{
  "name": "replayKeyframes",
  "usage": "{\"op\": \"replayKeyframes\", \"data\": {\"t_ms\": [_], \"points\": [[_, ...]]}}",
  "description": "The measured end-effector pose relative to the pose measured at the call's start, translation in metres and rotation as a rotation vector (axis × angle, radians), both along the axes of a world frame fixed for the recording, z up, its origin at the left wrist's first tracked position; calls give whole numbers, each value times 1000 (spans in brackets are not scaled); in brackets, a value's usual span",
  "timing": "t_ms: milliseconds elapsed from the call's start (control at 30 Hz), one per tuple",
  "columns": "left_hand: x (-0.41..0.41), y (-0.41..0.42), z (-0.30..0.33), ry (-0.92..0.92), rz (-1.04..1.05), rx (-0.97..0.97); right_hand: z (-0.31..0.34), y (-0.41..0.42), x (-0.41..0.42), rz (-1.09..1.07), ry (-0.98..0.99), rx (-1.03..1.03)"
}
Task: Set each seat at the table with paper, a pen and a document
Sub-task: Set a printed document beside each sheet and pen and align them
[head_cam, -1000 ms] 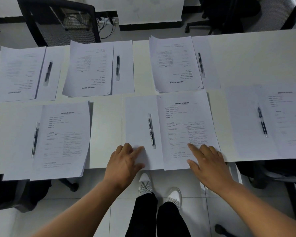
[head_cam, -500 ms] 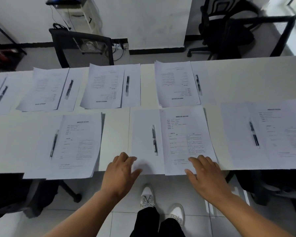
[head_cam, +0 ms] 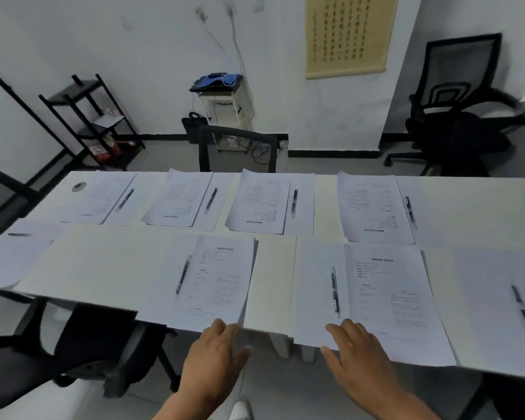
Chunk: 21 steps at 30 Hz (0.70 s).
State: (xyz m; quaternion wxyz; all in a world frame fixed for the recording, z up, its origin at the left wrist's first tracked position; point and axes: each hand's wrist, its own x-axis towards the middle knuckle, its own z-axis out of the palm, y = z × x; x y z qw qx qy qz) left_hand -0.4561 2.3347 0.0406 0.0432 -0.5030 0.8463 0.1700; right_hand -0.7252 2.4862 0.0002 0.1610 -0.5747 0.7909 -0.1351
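The long white table [head_cam: 103, 268] carries several seat settings, each a blank sheet, a printed document and a black pen. Nearest me, a blank sheet [head_cam: 312, 286] holds a pen [head_cam: 334, 291] beside a printed document [head_cam: 388, 298]. My right hand [head_cam: 355, 356] lies flat with straight fingers on the near edge of that blank sheet and document. My left hand [head_cam: 215, 356] hovers open at the table's front edge, its fingertips by the bottom corner of the neighbouring document [head_cam: 219, 283], whose pen [head_cam: 182, 277] lies to its left. Both hands hold nothing.
Several more settings line the far side. A mesh chair [head_cam: 237, 153] stands behind the table, another office chair [head_cam: 455, 122] at the back right, a black chair [head_cam: 82, 353] under the near edge at left. A black shelf rack [head_cam: 94, 122] stands back left.
The view has tilted up and swung left, showing the wall and room. My left hand has come off the blank sheet toward the left setting. My right hand has slid left along the near paper edge.
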Motion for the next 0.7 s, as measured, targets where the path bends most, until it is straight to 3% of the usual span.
{"op": "replayKeyframes", "data": {"t_ms": [200,467,700], "points": [[36,-48,1,81,-26,21,-2,-43,42,-49,90,57],[124,-145,-10,84,-133,70,0,-115,157,-71,193,92],[158,-199,-5,107,-170,75,36,-168,200,-83,147,208]]}}
